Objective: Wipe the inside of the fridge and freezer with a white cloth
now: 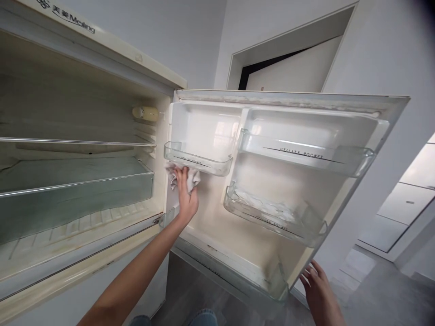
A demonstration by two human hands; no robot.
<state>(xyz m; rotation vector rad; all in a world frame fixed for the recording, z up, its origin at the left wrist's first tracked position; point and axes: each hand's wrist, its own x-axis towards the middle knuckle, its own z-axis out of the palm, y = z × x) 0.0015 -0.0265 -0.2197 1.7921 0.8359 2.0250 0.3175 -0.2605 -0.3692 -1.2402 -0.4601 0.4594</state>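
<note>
My left hand (186, 199) presses a crumpled whitish cloth (194, 177) against the inner side of the open refrigerator door (210, 206). The cloth sits just under the small clear door shelf (204, 164), near the hinge side. At the door's lower outer edge, my right hand (317, 285) has its fingers curled around the rim. Part of its grip is hidden behind the door.
To the left is the refrigerator compartment (158, 181) with a glass shelf (78, 142) and a clear drawer (84, 199). More clear shelves line the door: an upper one (306, 158), a middle one holding whitish film (265, 206), and a bottom one (217, 274).
</note>
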